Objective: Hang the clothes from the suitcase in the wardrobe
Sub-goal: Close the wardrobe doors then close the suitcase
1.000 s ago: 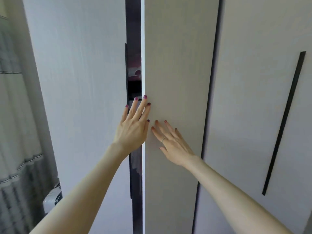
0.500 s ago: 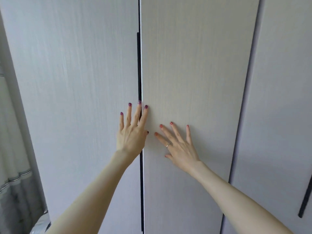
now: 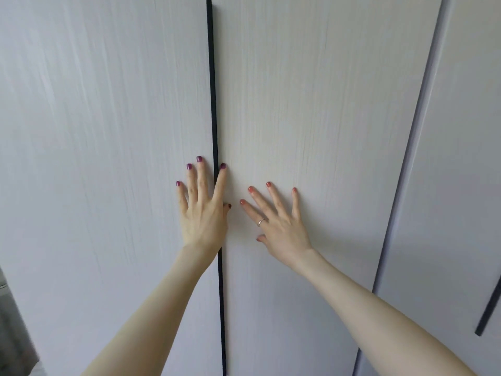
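Two pale wood-grain wardrobe doors fill the view, the left door [image 3: 103, 158] and the right door [image 3: 311, 118]. They meet at a thin black strip [image 3: 212, 90] with no gap showing. My left hand [image 3: 203, 210] lies flat with straight fingers across that seam, its forefinger on the right door. My right hand [image 3: 276, 221] presses flat on the right door just beside it, fingers spread, a ring on one finger. No clothes, hangers or suitcase are in view.
A third wardrobe door [image 3: 461, 158] stands to the right, with a slim black handle [image 3: 489, 308] near the right edge. A grey curtain [image 3: 13, 335] shows at the bottom left corner.
The gap between the two doors, which showed the dark inside a second ago, has closed under both hands. The view has moved closer and to the left.
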Tool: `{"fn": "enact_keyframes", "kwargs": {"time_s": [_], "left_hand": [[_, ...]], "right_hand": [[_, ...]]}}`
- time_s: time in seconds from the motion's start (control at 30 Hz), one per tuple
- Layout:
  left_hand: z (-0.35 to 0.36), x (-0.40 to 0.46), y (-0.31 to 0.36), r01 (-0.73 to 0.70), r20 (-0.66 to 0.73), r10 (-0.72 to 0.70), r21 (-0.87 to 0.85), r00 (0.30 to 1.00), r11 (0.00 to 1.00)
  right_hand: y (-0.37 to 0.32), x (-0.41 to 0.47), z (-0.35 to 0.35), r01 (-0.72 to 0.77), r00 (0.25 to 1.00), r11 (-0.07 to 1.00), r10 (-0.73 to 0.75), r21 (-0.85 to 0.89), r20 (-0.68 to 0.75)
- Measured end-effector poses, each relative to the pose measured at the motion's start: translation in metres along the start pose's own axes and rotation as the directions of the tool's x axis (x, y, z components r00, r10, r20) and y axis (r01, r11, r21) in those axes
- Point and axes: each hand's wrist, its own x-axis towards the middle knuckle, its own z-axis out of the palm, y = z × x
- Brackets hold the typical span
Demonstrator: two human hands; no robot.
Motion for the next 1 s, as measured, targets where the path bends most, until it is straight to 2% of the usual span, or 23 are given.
{"fn": "enact_keyframes", "kwargs": {"time_s": [0.1, 0.23, 0.3, 0.37, 0.47, 0.6, 0.67, 0.8, 0.9, 1.0], "left_hand": [[0.0, -0.006, 0.007, -0.016, 0.02, 0.017, -0.065, 1.0, 0.998], [-0.002, -0.03, 0.024, 0.005, 0.003, -0.005, -0.159, 1.0, 0.987], [-0.001, -0.051, 0.041, -0.033, -0.04, 0.026, -0.185, 0.999, 0.982], [0.004, -0.076, 0.062, -0.119, -0.026, 0.116, -0.253, 0.993, 0.96], [0.019, -0.111, 0.1, -0.176, 0.105, 0.238, -0.409, 0.965, 0.896], [0.043, -0.161, 0.17, -0.116, 0.366, 0.358, -0.542, 0.859, 0.832], [0.054, -0.185, 0.207, -0.089, 0.464, 0.403, -0.562, 0.789, 0.822], [0.085, -0.239, 0.299, -0.056, 0.569, 0.459, -0.586, 0.682, 0.809], [0.11, -0.291, 0.352, 0.039, 0.649, 0.46, -0.602, 0.606, 0.798], [0.147, -0.371, 0.402, 0.131, 0.753, 0.472, -0.582, 0.459, 0.802]], "right_hand": [[-0.002, -0.002, -0.004, -0.012, 1.0, 0.999, 0.012, 0.034, 0.01], [-0.006, -0.021, -0.008, -0.037, 0.998, 0.974, 0.025, 0.221, 0.059], [-0.003, -0.057, 0.002, -0.095, 0.986, 0.942, 0.045, 0.321, 0.158], [0.006, -0.107, 0.013, -0.192, 0.946, 0.903, 0.066, 0.384, 0.316], [0.028, -0.179, 0.02, -0.343, 0.836, 0.86, 0.096, 0.378, 0.54], [0.068, -0.266, 0.022, -0.496, 0.698, 0.804, 0.146, 0.327, 0.702], [0.089, -0.307, 0.026, -0.542, 0.66, 0.783, 0.172, 0.305, 0.731], [0.142, -0.4, 0.039, -0.598, 0.564, 0.766, 0.192, 0.237, 0.803], [0.166, -0.467, 0.06, -0.62, 0.528, 0.753, 0.192, 0.221, 0.827], [0.182, -0.546, 0.093, -0.679, 0.452, 0.713, 0.218, 0.176, 0.865]]}}
